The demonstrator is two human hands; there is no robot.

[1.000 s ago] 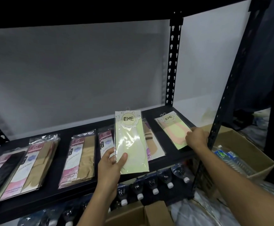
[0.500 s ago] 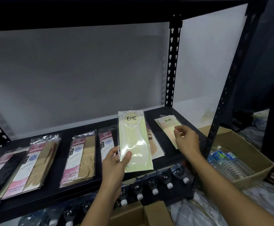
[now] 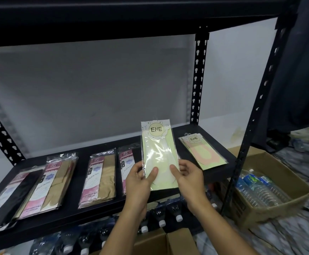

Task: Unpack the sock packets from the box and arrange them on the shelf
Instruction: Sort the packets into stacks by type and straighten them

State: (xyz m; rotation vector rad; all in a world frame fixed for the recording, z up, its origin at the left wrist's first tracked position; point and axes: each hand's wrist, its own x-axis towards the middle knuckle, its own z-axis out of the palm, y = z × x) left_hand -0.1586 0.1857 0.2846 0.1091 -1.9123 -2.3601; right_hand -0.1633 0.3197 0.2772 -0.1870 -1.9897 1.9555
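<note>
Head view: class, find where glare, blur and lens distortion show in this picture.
Head view: glare streaks the wrap of the green packet that the left hand and right hand hold; head view, right: the wide lens makes the front post lean outward; head view, lower right: the floor is smeared by blur.

Dim and bluish throughout. Brightest on the wall behind the shelf; deep shadow below it. White glare on the packet above the shelf. Smeared, bowed edges right of it.
</note>
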